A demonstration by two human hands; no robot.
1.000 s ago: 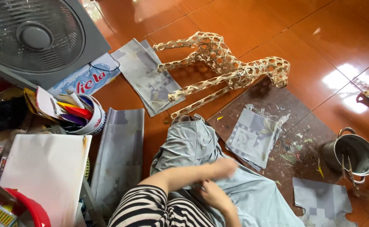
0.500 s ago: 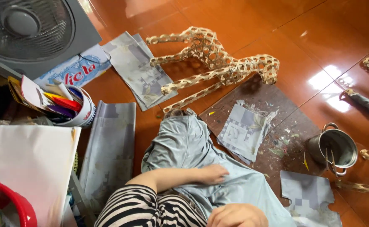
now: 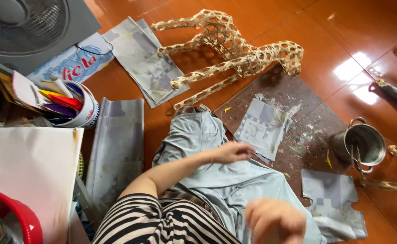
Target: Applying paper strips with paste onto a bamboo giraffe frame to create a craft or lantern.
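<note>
Covering the whole scene is a glossy red-brown floor (image 3: 262, 18), where a person in a striped top sits with grey-clad legs stretched out. A grey fan (image 3: 26, 27) fills the upper left corner, and a woven bamboo animal frame (image 3: 234, 49) lies on its side at top centre. A dark brown board (image 3: 307, 113), flecked with paper scraps, lies just beside the knee. On it rests a torn grey patterned paper sheet (image 3: 264, 126); the left hand (image 3: 232, 151) reaches across the lap, fingers loosely curled, touching that sheet's near edge. A steel pot (image 3: 361, 144) stands at the board's right corner. A white cup (image 3: 78, 106) of coloured paper strips sits at left. The right hand (image 3: 275, 221) hovers low in front, too blurred to tell whether it is spread or closed.
</note>
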